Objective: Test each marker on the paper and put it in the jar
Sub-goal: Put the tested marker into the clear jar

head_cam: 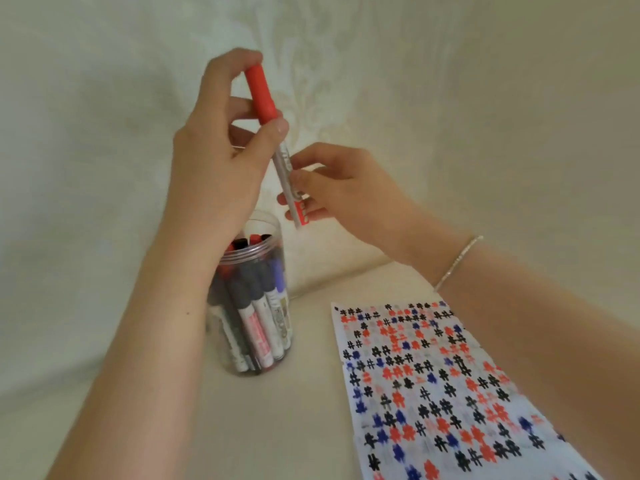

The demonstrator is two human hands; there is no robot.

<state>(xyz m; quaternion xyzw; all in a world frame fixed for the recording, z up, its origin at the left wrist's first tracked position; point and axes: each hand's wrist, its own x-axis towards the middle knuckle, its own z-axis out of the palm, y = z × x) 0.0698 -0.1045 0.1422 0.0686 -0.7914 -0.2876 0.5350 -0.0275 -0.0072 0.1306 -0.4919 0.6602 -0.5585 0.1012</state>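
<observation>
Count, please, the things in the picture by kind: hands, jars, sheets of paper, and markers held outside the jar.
Hands: 2, the left hand and the right hand
Jars: 1, the jar, with markers inside too crowded to count
Sheets of paper: 1, the paper
Markers held outside the jar: 1, the red marker
Total: 5

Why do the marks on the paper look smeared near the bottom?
Head view: the wide lens bends the edges, so the paper stretches and blurs toward the lower corner; soft, even light, faint shadows; the jar shows slight glare; the red marker is fairly sharp.
</observation>
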